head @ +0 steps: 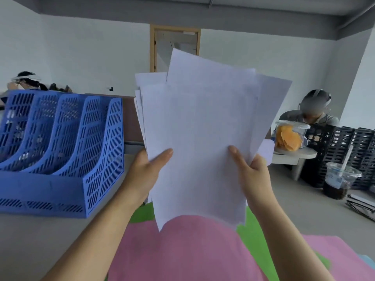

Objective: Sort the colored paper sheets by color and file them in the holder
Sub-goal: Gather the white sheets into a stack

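Sheets: pale lilac sheets (203, 128), an uneven, fanned bundle held upright between both hands, above the pink sheets (182, 250).
Left hand: left hand (142, 171) grips the bundle's left edge, thumb across the front, fingers hidden behind.
Right hand: right hand (251, 173) pinches the right edge, thumb in front.
Handling: light, floppy, slick sheet on sheet; likely to splay or slip. Best gripped low at both sides and squared up first.
Holder: blue file holder (60, 142), left of the left hand, apart from it; slot contents unclear.
Surface: grey table (30, 240); green sheets (140, 213) under the pink, below the hands.
Room: iced drink cup (338, 179) right of the right hand; black crates (355, 149) beyond.
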Motion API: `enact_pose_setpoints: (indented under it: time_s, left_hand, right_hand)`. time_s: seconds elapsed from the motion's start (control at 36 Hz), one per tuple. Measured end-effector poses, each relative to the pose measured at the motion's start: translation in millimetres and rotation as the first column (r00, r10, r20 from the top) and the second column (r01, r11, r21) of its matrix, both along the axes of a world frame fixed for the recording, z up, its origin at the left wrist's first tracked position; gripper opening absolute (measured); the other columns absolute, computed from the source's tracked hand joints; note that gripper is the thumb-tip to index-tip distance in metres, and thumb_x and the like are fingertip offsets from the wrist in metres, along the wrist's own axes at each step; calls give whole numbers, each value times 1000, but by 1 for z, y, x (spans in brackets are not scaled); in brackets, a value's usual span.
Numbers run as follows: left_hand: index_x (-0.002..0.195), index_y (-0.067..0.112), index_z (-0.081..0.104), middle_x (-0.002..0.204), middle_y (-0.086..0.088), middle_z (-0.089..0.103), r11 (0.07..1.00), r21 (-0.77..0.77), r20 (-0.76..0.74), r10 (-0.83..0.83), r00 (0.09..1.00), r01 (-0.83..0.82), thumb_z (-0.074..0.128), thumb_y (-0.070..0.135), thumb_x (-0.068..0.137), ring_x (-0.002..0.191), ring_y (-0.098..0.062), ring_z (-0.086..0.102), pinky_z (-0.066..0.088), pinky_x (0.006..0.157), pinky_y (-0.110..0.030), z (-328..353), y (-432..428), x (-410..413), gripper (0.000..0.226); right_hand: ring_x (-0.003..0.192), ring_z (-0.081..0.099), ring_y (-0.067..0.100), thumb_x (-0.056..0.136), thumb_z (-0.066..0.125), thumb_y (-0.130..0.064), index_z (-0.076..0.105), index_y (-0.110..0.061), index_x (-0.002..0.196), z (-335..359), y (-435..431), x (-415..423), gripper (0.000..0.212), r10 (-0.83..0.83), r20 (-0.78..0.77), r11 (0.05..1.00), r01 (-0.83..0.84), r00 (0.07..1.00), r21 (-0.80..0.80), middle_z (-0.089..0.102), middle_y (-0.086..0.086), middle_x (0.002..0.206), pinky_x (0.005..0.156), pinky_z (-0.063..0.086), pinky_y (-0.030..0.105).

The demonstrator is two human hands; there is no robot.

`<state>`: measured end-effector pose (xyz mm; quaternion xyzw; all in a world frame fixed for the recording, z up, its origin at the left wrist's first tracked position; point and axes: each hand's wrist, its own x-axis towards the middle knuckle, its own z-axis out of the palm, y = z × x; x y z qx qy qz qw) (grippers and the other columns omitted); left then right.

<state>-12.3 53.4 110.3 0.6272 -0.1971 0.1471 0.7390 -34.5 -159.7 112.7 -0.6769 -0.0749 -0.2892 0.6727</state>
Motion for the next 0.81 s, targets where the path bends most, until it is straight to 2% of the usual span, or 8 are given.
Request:
enact_pose_setpoints:
  time_s: [0.08,0.25,0.44,0.53,0.58,0.64,0.69,0.81]
  left_hand:
    - [94,28,68,92,17,74,1000,-15,23,-19,1000,20,68,8,85,88,3,69,50,68,-8,0,3,1,22]
    - [97,29,67,96,15,74,995,-104,34,0,999,3,68,10,84,89,-2,70,54,68,-15,0,9,8,23]
    - [106,34,58,95,25,71,995,-100,123,10,992,2,69,28,67,89,7,67,51,67,-10,3,0,1,41]
    - [128,27,49,113,17,68,987,-142,157,94,983,-72,81,22,72,103,1,65,52,78,-15,5,4,5,65]
    - [135,27,45,124,11,63,982,-158,157,127,979,-102,76,33,73,113,-5,61,51,90,-25,6,7,5,70]
    - [132,32,49,125,14,63,984,-153,134,113,985,-92,75,38,78,115,-6,60,49,93,-29,4,6,4,61]
    - [123,28,57,113,11,70,986,-163,97,39,994,-23,75,24,78,105,-8,66,53,83,-26,0,0,4,48]
    - [114,21,60,101,7,74,987,-159,106,22,994,-5,68,4,76,95,-11,70,55,73,-22,-1,-4,3,42]
  right_hand:
    - [80,72,4,88,69,-26,72,-21,92,-1,1,-3,7,50,-3,999,-50,999,15,76,-11,86,62,53,16]
    - [89,72,12,77,76,-25,70,-19,104,-2,-3,-5,28,67,23,997,-67,998,30,76,-4,96,67,55,21]
    - [97,71,18,69,83,-34,64,-18,115,4,-1,-4,52,139,49,990,-141,989,30,74,-1,106,75,56,31]
    - [102,69,22,65,81,-43,59,-19,117,9,-5,-4,61,118,89,993,-120,989,15,72,0,110,81,57,38]
    - [103,68,21,66,80,-43,57,-21,115,12,-8,-5,58,116,130,993,-120,985,20,70,0,112,82,56,40]
    - [104,68,19,72,79,-38,57,-24,116,12,-6,-6,51,156,128,987,-158,980,10,70,-2,113,83,56,40]
    - [100,69,17,79,78,-25,59,-22,118,10,-3,-6,42,176,116,984,-173,978,-29,72,-3,109,77,57,33]
    - [70,65,4,88,61,2,65,-24,91,10,1,-5,27,55,170,997,-44,984,-66,70,-15,76,59,49,16]
